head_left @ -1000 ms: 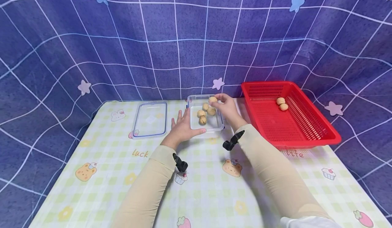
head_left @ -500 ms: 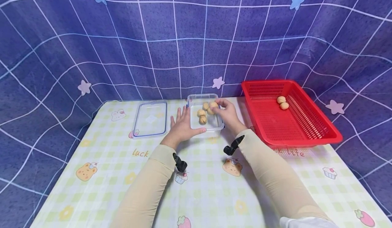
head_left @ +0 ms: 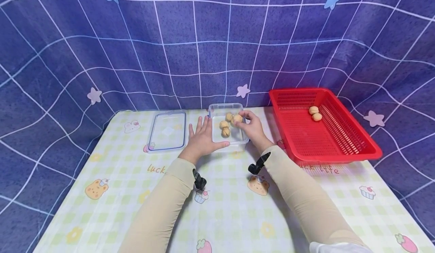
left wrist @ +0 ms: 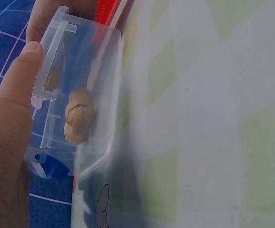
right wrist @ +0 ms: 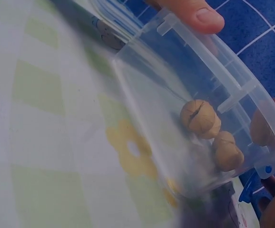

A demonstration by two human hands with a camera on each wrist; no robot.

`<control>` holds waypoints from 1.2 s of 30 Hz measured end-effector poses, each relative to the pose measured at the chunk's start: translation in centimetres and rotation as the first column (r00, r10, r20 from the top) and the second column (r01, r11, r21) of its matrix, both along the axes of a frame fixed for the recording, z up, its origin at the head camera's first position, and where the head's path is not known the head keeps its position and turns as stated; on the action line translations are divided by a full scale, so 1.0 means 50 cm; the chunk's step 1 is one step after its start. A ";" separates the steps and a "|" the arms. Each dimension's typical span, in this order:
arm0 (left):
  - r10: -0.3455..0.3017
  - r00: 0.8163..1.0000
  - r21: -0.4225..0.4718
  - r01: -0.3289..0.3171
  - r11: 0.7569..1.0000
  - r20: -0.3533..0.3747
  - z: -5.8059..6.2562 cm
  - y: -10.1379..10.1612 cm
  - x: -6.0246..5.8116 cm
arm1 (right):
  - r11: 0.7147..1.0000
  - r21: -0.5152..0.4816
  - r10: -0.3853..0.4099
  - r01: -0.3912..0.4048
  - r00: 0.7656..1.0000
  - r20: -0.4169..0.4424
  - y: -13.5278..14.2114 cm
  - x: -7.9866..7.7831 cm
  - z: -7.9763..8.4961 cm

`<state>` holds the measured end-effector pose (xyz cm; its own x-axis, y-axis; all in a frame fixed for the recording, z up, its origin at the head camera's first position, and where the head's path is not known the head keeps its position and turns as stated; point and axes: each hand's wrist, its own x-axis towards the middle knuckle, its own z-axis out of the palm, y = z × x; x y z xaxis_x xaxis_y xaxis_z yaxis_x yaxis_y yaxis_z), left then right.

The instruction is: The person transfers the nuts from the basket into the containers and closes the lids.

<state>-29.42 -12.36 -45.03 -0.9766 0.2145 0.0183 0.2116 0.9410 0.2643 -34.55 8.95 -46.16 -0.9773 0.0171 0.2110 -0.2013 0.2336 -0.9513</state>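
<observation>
A clear plastic food container [head_left: 239, 136] stands at the back middle of the table, with several walnuts [head_left: 224, 124] on its floor. My left hand [head_left: 202, 141] lies along its left side, fingers straight and spread, thumb stretched across the front edge; the left wrist view has the thumb [left wrist: 23, 69] at the rim. At the right side, my right hand [head_left: 253, 130] pinches a walnut [head_left: 237, 119] between thumb and fingers, low over the others. Seen through the wall in the right wrist view, that walnut [right wrist: 263, 126] is partly hidden by the rim.
The container's clear lid [head_left: 166, 132] with a blue seal lies flat to the left. A red plastic basket [head_left: 302, 141] stands at the right, holding two walnuts [head_left: 315, 113]. A blue curtain [head_left: 217, 53] hangs right behind the table.
My right hand has brought its walnut from the container's back right corner slightly forward and down, to just above the others. My left hand has stayed at the container's side.
</observation>
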 end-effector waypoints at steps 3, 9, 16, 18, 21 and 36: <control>0.003 1.000 -0.005 -0.003 1.000 0.008 0.002 0.000 0.000 | 1.000 -0.006 0.015 -0.015 1.000 -0.001 0.001 0.000 0.001; -0.005 1.000 0.027 0.004 1.000 0.023 0.008 0.000 0.002 | 1.000 -0.026 0.010 -0.011 1.000 -0.026 0.004 0.001 0.001; -0.017 1.000 0.023 0.017 1.000 0.025 0.012 -0.002 0.005 | 0.993 -0.112 -0.061 0.047 0.991 -0.123 -0.008 0.003 0.057; -0.018 1.000 0.026 0.017 1.000 0.026 0.014 -0.002 0.006 | 0.984 -0.167 -0.090 0.061 0.982 -0.168 -0.015 0.003 0.094; -0.020 0.999 0.039 0.019 0.999 0.031 0.016 -0.002 0.008 | 0.964 -0.259 -0.128 0.067 0.965 -0.227 -0.019 0.006 0.158; -0.013 1.000 0.037 0.012 0.999 0.024 0.013 -0.003 0.008 | 0.925 -0.379 -0.186 0.043 0.919 -0.349 0.107 -0.027 0.332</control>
